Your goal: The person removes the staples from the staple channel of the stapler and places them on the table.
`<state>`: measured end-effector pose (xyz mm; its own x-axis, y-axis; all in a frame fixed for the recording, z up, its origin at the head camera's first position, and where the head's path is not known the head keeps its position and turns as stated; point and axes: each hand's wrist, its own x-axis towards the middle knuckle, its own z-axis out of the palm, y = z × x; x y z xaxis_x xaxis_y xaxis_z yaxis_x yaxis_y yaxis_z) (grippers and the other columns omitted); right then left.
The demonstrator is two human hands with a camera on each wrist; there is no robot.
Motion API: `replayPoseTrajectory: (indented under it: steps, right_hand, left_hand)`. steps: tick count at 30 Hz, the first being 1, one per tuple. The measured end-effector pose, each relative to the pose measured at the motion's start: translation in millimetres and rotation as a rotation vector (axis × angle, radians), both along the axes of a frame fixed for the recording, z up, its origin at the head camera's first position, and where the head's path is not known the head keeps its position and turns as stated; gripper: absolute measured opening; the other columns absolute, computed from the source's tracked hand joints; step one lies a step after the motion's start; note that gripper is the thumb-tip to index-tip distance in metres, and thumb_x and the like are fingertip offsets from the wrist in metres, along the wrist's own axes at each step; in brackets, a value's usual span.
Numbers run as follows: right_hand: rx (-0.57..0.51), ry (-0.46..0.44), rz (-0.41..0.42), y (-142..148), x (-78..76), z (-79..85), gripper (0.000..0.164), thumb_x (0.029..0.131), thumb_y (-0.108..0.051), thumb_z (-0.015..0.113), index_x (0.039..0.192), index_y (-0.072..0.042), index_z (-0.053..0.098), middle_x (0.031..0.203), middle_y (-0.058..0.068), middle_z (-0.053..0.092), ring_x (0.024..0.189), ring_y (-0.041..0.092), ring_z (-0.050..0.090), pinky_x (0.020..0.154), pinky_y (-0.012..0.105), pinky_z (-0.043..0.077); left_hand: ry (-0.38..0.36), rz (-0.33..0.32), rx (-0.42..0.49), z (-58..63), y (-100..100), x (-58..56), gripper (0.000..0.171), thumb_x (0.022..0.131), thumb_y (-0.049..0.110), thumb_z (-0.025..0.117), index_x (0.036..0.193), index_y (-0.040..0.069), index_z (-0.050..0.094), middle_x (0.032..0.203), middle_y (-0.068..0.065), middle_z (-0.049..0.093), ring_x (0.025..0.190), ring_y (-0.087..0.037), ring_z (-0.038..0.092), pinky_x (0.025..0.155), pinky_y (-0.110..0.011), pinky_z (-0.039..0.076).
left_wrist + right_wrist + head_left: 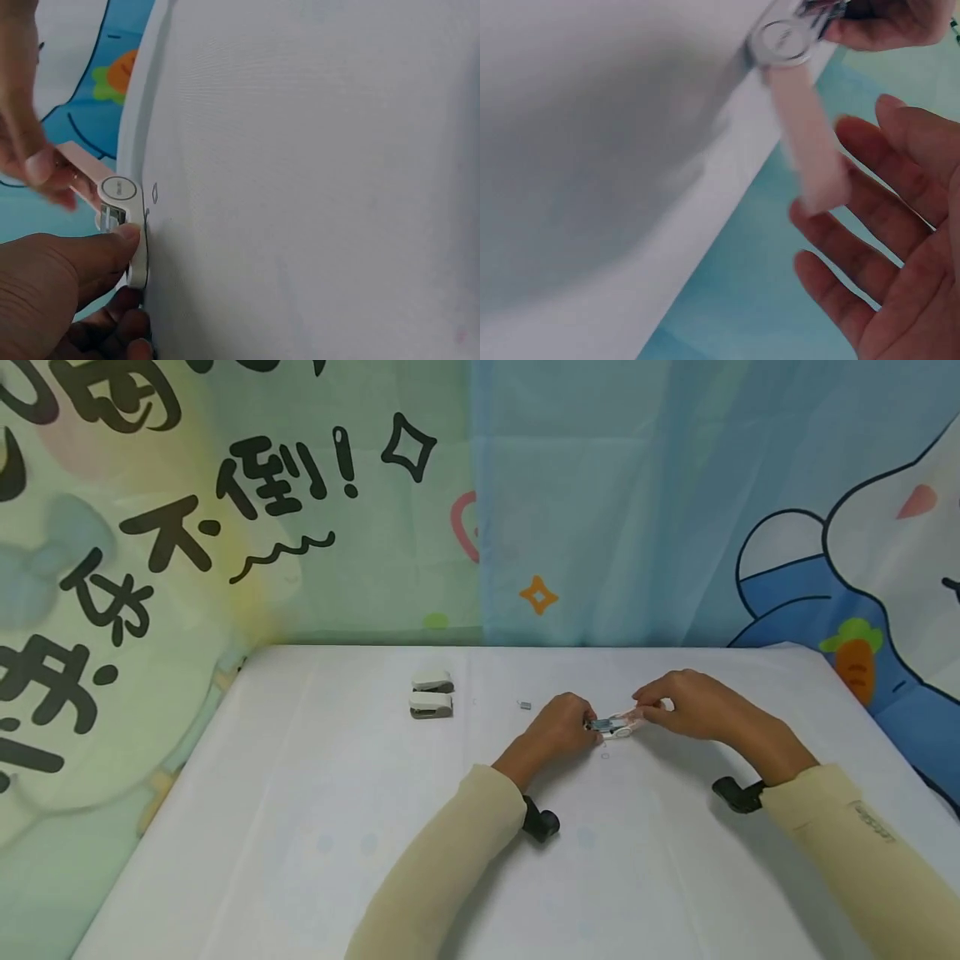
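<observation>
Blue and green fabric makes up the backdrop (600, 485) beyond both my hands, with bold dark characters off to the left of them and a printed white figure with a carrot off to the right. Under my hands spreads the white table (300, 860), its far edge meeting that fabric. Two cream sleeves lead to my wrists: the left sleeve (442, 868) rises to the one hand, and the right sleeve (862, 852), with a little dark print on it, to the other.

My right hand (693, 706) has its fingers apart and loosely bent, the thumb held off from them. My left hand (562, 724) pinches one end of a stapler (118, 189), thumb over its white body. So the stapler sits between my two hands, unfolded; its pink arm (810, 142) reaches toward my right fingertips, though blur keeps me from telling whether they touch it. Bare metal shows beside my left thumb, and a ringed disc marks the hinge.

At each wrist I wear a dark device, the left device (542, 820) and the right device (738, 795). Well to the left of my left hand are two pale staplers with grey bases, the nearer stapler (431, 705) just in front of the farther stapler (432, 682). Smallest is a grey piece (525, 705) on the cloth, near my left hand, on the side toward that pair.
</observation>
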<state>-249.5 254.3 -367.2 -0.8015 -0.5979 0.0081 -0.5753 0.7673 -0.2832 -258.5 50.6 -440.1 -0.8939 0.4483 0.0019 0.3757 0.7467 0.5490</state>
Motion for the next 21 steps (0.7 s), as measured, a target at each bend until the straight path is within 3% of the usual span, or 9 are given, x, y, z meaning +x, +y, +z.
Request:
replayPoseTrajectory:
  steps: [6,9,12,16,21]
  right_hand:
    - [-0.083,0.07,0.034,-32,-0.6,6.3,0.018,0.093,-0.016,0.068,0.104,-0.003,0.075,0.115,0.015,0.067,0.112,0.035,0.057,0.091,0.053,0.044]
    - [-0.137,0.099,0.073,-49,-2.2,4.8,0.02,0.094,-0.014,0.065,0.109,-0.002,0.073,0.116,0.015,0.066,0.114,0.034,0.056,0.094,0.053,0.042]
    - [-0.179,0.105,0.1,-62,-4.8,0.8,0.02,0.094,-0.013,0.065,0.11,-0.002,0.072,0.115,0.013,0.067,0.113,0.033,0.057,0.094,0.051,0.043]
    - [-0.232,0.102,0.117,-75,-7.5,-4.5,0.02,0.094,-0.012,0.065,0.112,-0.004,0.071,0.114,0.01,0.067,0.111,0.03,0.059,0.092,0.049,0.045]
    - [-0.3,0.11,0.142,-84,-10.6,-10.1,0.021,0.093,-0.007,0.065,0.113,-0.001,0.069,0.112,0.011,0.068,0.107,0.029,0.062,0.089,0.048,0.047]
  left_hand:
    - [0.01,0.012,-0.046,-0.4,-4,-2.9,0.026,0.084,0.026,0.079,0.101,0.008,0.073,0.093,0.005,0.065,0.084,-0.007,0.055,0.074,-0.019,0.043]
    - [0.023,0.012,-0.031,-1.4,-8,-3.7,0.032,0.083,0.028,0.079,0.105,0.006,0.072,0.098,0.003,0.067,0.088,-0.009,0.056,0.077,-0.019,0.044]
    - [0.043,0.023,0.022,0.4,-16,-3.2,0.035,0.083,0.031,0.08,0.105,0.005,0.07,0.094,0.0,0.065,0.084,-0.01,0.055,0.071,-0.018,0.043]
    - [0.09,0.053,0.099,6.3,-30,-3.2,0.027,0.084,0.031,0.078,0.093,0.007,0.071,0.081,-0.002,0.058,0.075,-0.012,0.051,0.061,-0.02,0.04]
    - [0.188,0.074,0.051,12.8,-52,-5.6,0.018,0.091,0.023,0.071,0.099,0.007,0.075,0.083,-0.002,0.06,0.077,-0.013,0.052,0.066,-0.021,0.041]
